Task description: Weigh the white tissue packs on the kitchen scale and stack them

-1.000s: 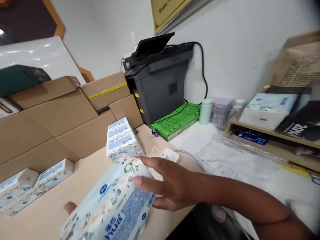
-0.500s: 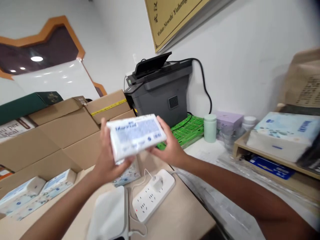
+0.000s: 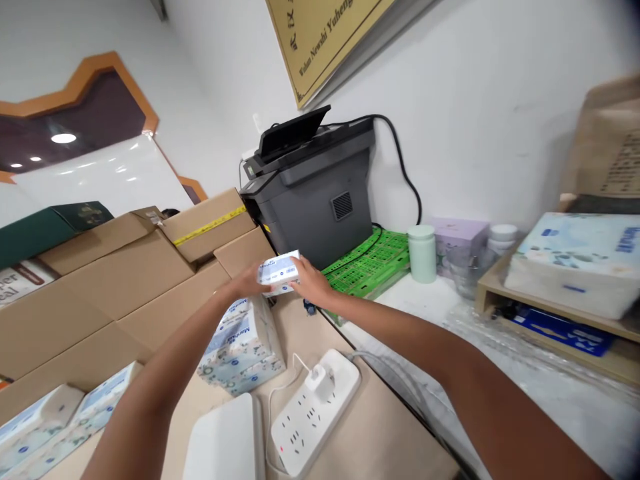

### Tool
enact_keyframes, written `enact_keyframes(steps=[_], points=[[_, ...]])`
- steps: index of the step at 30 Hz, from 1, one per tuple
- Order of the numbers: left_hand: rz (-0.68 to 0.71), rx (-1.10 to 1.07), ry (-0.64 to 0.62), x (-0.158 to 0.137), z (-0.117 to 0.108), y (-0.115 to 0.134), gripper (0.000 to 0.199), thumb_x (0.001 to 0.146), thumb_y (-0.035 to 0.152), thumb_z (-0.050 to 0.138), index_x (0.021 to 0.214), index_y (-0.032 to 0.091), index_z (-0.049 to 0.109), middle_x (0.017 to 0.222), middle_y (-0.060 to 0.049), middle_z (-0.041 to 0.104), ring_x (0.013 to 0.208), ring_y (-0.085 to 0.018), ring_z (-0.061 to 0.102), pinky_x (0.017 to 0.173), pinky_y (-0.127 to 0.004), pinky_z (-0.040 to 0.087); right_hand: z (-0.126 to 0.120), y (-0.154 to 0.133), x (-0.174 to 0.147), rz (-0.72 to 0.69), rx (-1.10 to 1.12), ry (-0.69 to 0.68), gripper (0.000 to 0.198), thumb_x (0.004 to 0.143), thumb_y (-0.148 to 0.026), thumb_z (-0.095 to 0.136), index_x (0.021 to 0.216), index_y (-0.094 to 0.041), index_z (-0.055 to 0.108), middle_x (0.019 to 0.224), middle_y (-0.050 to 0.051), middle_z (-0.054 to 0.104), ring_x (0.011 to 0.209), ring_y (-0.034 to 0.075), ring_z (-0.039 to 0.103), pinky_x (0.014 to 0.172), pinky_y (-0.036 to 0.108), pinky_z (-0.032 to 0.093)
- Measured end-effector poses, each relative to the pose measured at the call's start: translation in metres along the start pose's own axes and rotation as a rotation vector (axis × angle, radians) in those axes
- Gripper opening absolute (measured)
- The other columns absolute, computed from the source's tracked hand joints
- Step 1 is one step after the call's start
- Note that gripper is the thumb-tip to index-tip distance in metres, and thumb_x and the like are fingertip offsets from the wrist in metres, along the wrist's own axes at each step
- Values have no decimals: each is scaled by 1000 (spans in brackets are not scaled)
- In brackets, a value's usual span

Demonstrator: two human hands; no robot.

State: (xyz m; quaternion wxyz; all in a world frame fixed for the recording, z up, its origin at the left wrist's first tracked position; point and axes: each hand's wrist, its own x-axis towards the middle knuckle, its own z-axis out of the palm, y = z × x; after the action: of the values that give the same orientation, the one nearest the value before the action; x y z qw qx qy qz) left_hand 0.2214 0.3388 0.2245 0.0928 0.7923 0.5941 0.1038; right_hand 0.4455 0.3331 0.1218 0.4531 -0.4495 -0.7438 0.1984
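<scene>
Both arms are stretched out over the table. A small white and blue tissue pack [image 3: 280, 270] is held between my left hand [image 3: 249, 280] on its left end and my right hand [image 3: 311, 283] on its right end. It is raised at the far side, in front of the printer. Just below and nearer to me, a stack of tissue packs [image 3: 245, 350] with a floral pattern stands on the table; my left forearm partly hides it. Whether the held pack touches anything beneath cannot be made out.
A white power strip [image 3: 317, 413] with a plug and cable lies near me, beside a white device [image 3: 225, 437]. More tissue packs [image 3: 65, 420] line the left. Cardboard boxes [image 3: 150, 287] wall the far left. Behind stand a grey printer [image 3: 320, 193], a green mat [image 3: 373, 263] and a mint jar [image 3: 423, 253].
My hands have carried the tissue pack away from me toward the printer, and it now looks smaller and farther off. The stack of tissue packs shows more fully.
</scene>
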Motion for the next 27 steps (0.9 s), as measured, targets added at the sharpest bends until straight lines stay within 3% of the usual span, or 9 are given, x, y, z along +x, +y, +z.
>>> enact_keyframes(steps=[4,7,12,17,21,25,27], points=[[-104,163,-87,5,19,-20,114,72,57,87,164,10,40,153,-25,65,136,-42,65,118,-49,49,11,1,0,-25,-139,-109,71,97,-17,75,162,-15,48,171,25,43,145,40,61,120,48,51],[-141,269,-120,9,25,-22,113,75,61,85,166,14,39,157,-24,63,141,-41,62,120,-46,46,18,0,1,-5,-225,-155,69,100,-23,73,163,-15,45,168,27,44,138,38,66,116,47,53],[-207,417,-182,14,33,-11,105,75,72,79,160,16,54,172,-21,48,166,-47,29,136,-56,17,29,-6,0,25,-355,-231,67,102,-31,72,162,-18,44,161,25,51,133,34,69,109,42,57],[-361,498,-175,13,41,0,97,82,75,71,161,22,55,182,-18,28,171,-49,4,132,-75,0,37,-17,0,46,-482,-285,62,104,-25,68,161,-21,45,168,30,44,135,34,68,102,41,61],[-523,492,-95,12,40,-1,89,91,72,60,164,23,51,185,-19,13,170,-53,1,125,-86,9,40,-21,1,58,-534,-318,58,106,-25,67,160,-20,48,166,28,49,131,33,70,99,42,63],[-630,418,-15,12,41,-8,86,97,74,46,168,27,43,184,-18,19,168,-51,20,123,-81,28,40,-22,2,63,-537,-323,56,107,-34,69,158,-21,51,159,16,58,127,30,71,102,49,64],[-659,387,15,12,43,-11,86,98,75,41,169,27,41,185,-16,18,169,-48,19,125,-77,31,40,-22,2,66,-527,-326,56,106,-32,71,157,-22,53,157,15,59,126,29,71,102,49,64]])
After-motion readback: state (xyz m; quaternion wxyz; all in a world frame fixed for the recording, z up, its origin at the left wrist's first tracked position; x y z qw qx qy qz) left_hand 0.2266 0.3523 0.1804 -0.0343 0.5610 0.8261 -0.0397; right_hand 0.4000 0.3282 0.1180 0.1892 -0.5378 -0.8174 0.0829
